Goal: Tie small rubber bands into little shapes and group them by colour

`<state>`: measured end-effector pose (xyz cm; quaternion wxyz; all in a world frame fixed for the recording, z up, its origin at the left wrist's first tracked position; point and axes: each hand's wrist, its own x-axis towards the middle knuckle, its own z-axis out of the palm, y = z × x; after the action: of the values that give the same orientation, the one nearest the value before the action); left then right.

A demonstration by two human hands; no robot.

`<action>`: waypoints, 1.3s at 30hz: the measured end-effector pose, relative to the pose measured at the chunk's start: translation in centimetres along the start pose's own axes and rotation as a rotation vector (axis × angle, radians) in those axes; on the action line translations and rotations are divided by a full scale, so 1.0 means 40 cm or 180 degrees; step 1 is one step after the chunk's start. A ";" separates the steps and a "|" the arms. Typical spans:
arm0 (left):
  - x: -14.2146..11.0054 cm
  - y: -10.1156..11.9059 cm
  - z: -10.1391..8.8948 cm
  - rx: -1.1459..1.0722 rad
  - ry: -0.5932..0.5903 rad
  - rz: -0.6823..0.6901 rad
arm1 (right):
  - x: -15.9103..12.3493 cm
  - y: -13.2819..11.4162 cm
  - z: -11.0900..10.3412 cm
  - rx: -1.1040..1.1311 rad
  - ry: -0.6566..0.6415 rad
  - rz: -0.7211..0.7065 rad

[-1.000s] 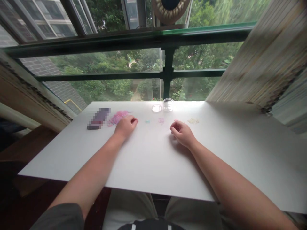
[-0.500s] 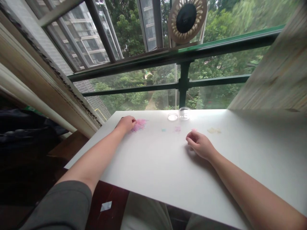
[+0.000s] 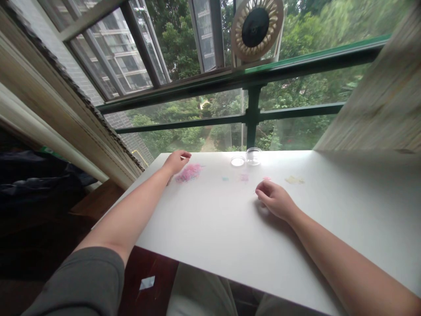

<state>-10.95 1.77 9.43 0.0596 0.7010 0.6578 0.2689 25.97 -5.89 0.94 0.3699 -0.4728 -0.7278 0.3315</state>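
Observation:
My left hand (image 3: 176,162) is raised just behind a pile of small pink and purple pieces (image 3: 189,174), with a gap between its thumb and fingers and nothing visible in them. My right hand (image 3: 273,197) rests on the white table with its fingers curled into a pinch; whatever they hold is too small to make out. Just beyond it lie some pink pieces (image 3: 266,178). Between the hands are a little teal group (image 3: 225,179) and a light purple group (image 3: 244,177). Pale yellow pieces (image 3: 294,180) lie to the right of the pink ones.
Along the far edge of the white table (image 3: 204,224) stands a clear round container (image 3: 253,156), with a clear round lid (image 3: 237,161) beside it. Behind are a green railing (image 3: 251,101) and a round fan (image 3: 255,28). A curtain (image 3: 66,118) hangs at left.
My left hand has lifted off the pink and purple pile and moved slightly back, its fingers parting. My right hand stays in place.

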 end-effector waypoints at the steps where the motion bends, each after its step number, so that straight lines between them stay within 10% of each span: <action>1: 0.001 0.012 0.005 -0.0166 0.0092 -0.0022 | 0.000 0.000 0.000 0.0002 -0.0008 0.0014; 5: -0.029 0.102 0.063 -0.1284 0.0404 0.0005 | -0.002 -0.003 -0.001 -0.0015 -0.0002 0.0034; 10: -0.149 0.270 0.196 -0.1512 -0.0645 0.0839 | -0.004 -0.018 -0.002 0.0121 -0.0036 0.0124; 14: -0.217 0.347 0.284 -0.1556 -0.0772 0.1139 | -0.006 -0.029 -0.004 0.0364 -0.0061 0.0231; 39: -0.247 0.342 0.287 -0.1632 -0.1020 0.1270 | -0.017 -0.041 0.007 0.0556 -0.0250 0.0046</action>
<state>6.56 -6.30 2.75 0.2821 0.8112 0.4015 0.3182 25.20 -7.10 2.01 0.3785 -0.4307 -0.7066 0.4146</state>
